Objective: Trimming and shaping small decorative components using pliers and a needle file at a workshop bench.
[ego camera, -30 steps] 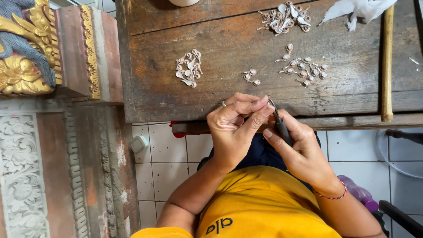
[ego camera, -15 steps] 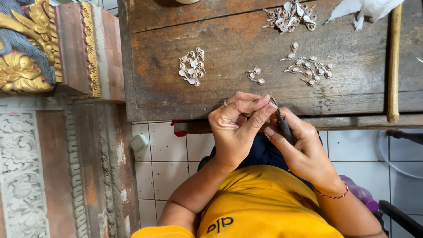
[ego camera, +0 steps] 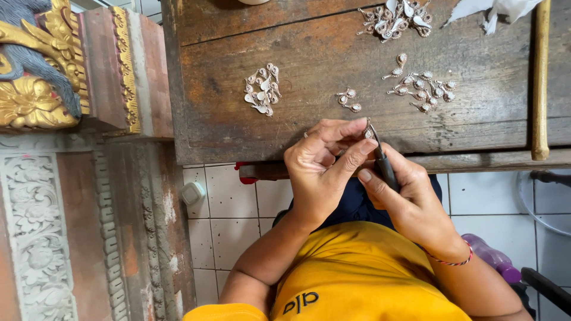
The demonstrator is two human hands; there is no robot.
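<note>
Four clusters of small silver pieces [ego camera: 262, 90] on table [ego camera: 226, 128]; left hand [ego camera: 321, 172] fingers pinch one piece [ego camera: 369, 133] at table edge; right hand [ego camera: 410, 199] fingers grip dark tool [ego camera: 385, 168].

A small silver piece [ego camera: 369, 133], seemingly a tiny ornament though it is too small to make out, is sitting pinched between the fingertips of the left hand [ego camera: 324, 169] just over the near edge of the bench [ego camera: 309, 53]. A slim dark-handled tool [ego camera: 383, 163] is lying tilted in the right hand [ego camera: 410, 199], its metal tip touching the piece.
</note>
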